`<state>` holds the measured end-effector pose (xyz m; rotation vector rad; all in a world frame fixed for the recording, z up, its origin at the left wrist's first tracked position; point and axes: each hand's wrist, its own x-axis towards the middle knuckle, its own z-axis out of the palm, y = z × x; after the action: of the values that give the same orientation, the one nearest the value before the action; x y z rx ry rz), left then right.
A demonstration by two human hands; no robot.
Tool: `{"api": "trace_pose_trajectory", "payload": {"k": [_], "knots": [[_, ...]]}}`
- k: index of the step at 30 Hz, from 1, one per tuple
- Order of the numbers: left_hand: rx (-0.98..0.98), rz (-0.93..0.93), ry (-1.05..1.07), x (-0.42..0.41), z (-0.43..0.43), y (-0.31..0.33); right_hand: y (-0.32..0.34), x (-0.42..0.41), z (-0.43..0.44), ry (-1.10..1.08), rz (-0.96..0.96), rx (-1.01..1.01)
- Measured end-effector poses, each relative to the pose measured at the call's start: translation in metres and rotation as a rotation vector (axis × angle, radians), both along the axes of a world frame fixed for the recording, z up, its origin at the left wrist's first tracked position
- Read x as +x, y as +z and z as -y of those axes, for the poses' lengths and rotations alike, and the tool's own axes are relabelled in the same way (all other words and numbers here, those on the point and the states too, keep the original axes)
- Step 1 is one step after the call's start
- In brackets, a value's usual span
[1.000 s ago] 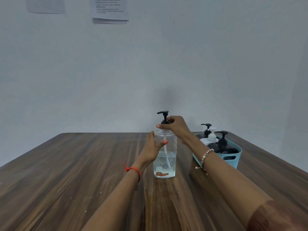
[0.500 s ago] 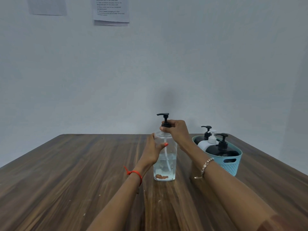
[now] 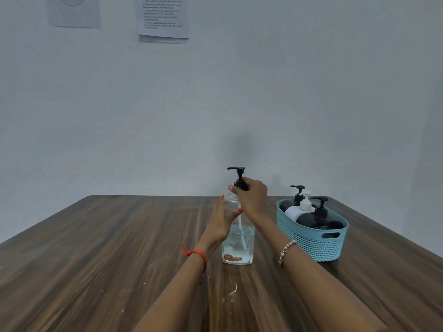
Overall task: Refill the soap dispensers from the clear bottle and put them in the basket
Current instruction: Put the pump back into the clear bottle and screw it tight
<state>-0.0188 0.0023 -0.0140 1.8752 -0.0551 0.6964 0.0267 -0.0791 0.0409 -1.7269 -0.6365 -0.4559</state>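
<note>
A clear bottle (image 3: 237, 245), about half full of clear liquid, stands upright on the wooden table (image 3: 107, 248). Its black pump top (image 3: 238, 174) points left. My left hand (image 3: 221, 222) grips the bottle's upper body from the left. My right hand (image 3: 251, 196) holds the black collar of the pump from above and the right. To the right, a light blue basket (image 3: 311, 238) holds three dispensers: a black one at the front (image 3: 320, 218), a white one (image 3: 299, 209) and another black one at the back (image 3: 296, 195).
The table's far edge meets a plain pale wall. Two paper sheets (image 3: 163, 19) hang high on the wall. Small white specks lie on the wood in front of the bottle. The basket stands close to the table's right edge.
My right hand has settled lower around the pump collar, and the pump head sits slightly lower on the bottle neck. The left hand keeps its hold on the bottle.
</note>
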Motion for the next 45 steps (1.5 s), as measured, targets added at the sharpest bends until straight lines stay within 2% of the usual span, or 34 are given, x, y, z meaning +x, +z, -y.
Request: {"api": "trace_pose_trajectory", "payload": {"k": [5,7,11,15,22,27,30,35,39,45], "knots": [[-0.042,-0.029,-0.048,-0.007,0.005,-0.002,-0.008,-0.003,0.014,0.077,0.019,-0.114],[-0.072,-0.043,-0.086,-0.012,0.008,-0.003,-0.014,-0.001,0.018,0.14,-0.034,-0.141],[-0.103,-0.099,-0.112,-0.021,0.011,-0.009,-0.037,-0.001,0.032,0.229,-0.277,-0.014],[-0.121,-0.142,-0.043,-0.028,0.014,-0.022,-0.071,-0.01,0.045,0.317,-0.331,0.015],[-0.079,-0.163,0.062,-0.033,0.018,-0.033,-0.081,-0.019,0.046,0.215,-0.314,-0.167],[-0.127,-0.139,0.111,-0.03,0.016,-0.036,-0.084,-0.02,0.039,0.102,-0.282,-0.21],[-0.12,-0.118,0.146,-0.026,0.014,-0.035,-0.084,-0.016,0.036,0.06,-0.264,-0.166],[-0.084,-0.082,0.171,-0.003,0.004,-0.029,-0.072,0.006,0.028,-0.008,-0.247,-0.189],[-0.064,-0.059,0.151,0.045,-0.013,-0.005,-0.036,0.049,0.01,-0.032,-0.252,-0.212],[0.007,0.043,0.158,0.14,-0.032,0.05,0.044,0.144,-0.009,-0.15,-0.38,-0.071]]}}
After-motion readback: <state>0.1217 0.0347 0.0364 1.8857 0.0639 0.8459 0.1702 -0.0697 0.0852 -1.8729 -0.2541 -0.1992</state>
